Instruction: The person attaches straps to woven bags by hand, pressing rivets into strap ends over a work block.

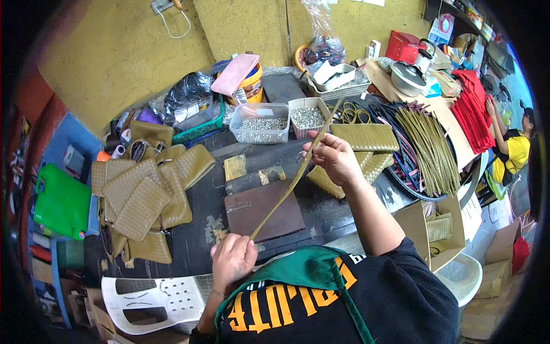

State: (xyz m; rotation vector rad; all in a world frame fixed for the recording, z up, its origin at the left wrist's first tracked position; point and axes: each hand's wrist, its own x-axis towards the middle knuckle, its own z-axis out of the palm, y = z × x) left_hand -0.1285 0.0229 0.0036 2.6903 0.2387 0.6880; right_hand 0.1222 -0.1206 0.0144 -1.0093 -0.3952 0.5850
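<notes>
A long olive-green strap [292,180] is held stretched between both hands above a dark workbench [197,226]. Its lower end is pinched in the left hand [232,259], whose fingers are curled shut around it close to the person's chest. Its upper part is gripped by the right hand [331,156], raised higher and further out, with the thumb and fingertips closed on the strap and the remaining fingers loosely bent. Beyond that grip the strap's free tip is seen running on upward toward the back of the bench. The strap is tilted, rising from lower left to upper right, and passes over a brown leather piece [262,211] lying flat on the bench.

To the left, a heap of woven olive pouches [143,198] is piled on the bench. Behind the right hand, two clear plastic tubs of small metal parts [263,122] are set side by side, and a bundle of olive strips [427,150] is laid out to the right.
</notes>
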